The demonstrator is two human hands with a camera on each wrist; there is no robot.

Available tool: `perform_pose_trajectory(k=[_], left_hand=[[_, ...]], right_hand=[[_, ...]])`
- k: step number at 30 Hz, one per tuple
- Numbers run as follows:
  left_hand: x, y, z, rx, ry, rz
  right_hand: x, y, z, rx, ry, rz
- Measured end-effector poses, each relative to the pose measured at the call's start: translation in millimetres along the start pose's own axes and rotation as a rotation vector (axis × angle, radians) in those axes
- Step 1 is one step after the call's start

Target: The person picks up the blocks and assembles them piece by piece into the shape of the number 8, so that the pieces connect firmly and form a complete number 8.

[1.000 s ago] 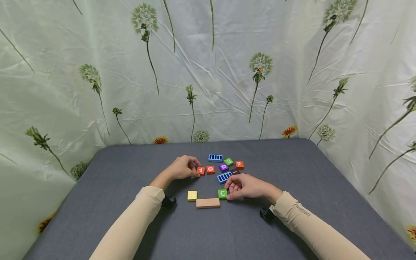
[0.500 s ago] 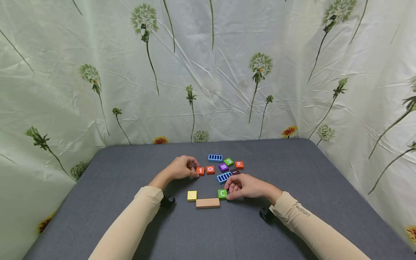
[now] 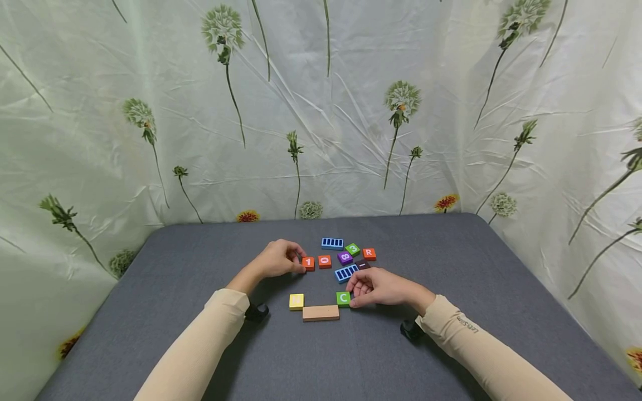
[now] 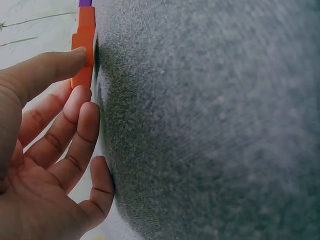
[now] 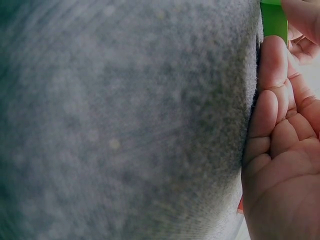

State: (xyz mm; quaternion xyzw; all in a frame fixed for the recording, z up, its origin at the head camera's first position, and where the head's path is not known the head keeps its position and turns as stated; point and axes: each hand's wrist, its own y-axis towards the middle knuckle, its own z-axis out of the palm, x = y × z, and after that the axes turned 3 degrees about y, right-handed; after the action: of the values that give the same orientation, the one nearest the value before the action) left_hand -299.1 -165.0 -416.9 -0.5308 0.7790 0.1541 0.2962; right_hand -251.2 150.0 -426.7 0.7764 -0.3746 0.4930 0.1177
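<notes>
My left hand (image 3: 282,258) pinches the orange tile marked 1 (image 3: 309,263) by its left side; in the left wrist view the thumb lies on the orange tile (image 4: 82,42) and the other fingers curl below. An orange 0 tile (image 3: 325,262) sits just to its right. Nearer me, my right hand (image 3: 383,288) has thumb and curled fingers at the right side of the green C tile (image 3: 343,299). The right wrist view shows only part of that green tile (image 5: 274,21) by the thumb. A yellow tile (image 3: 296,302) and a plain wooden block (image 3: 321,313) lie to its left.
Behind the right hand lie a purple 8 tile (image 3: 345,257), a green 3 tile (image 3: 353,249), an orange R tile (image 3: 369,254) and a dark tile (image 3: 362,264). Two blue slotted pieces, one farther back (image 3: 332,243), are beside them. A flowered curtain (image 3: 341,139) hangs behind the grey table.
The left hand has slid slightly left with the orange 1 tile, widening the gap to the 0 tile. The right hand and the green C tile have stayed in place.
</notes>
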Motion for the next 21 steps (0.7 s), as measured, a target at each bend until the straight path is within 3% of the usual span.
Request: perform_pose_trajectory(k=[12,21], left_hand=[[-0.1,-13.8,-5.8,-0.043,-0.034,0.042],[-2.0,-32.1,-8.7,-0.071,-0.076,0.028]], right_hand=[[-1,-2,0,-0.007,0.004,0.006],[1,0,0,-0.006,-0.003,0.006]])
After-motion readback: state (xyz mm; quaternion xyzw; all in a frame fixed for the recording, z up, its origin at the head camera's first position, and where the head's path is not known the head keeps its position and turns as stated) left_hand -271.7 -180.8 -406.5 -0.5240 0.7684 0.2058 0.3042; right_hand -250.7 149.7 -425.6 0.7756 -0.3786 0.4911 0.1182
